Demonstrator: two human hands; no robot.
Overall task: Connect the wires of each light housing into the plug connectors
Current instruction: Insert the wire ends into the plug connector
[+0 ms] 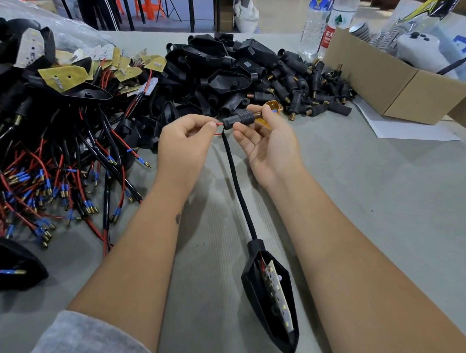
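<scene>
A black pointed light housing [272, 296] with a white LED strip inside lies on the grey table near me. Its black sleeved cable [236, 181] runs up to my hands. My left hand [183, 144] pinches the thin red wire [218, 124] right where it enters a black plug connector [235, 119]. My right hand [267, 138] holds that connector by its brass threaded end, palm up, with a blue-sleeved terminal showing at the fingertips.
A pile of wired housings with red wires and blue terminals [48, 160] fills the left. Empty black housings [219, 68] and loose plug connectors [311, 89] are heaped ahead. A cardboard box [401, 84] and two water bottles [326, 18] stand at the right.
</scene>
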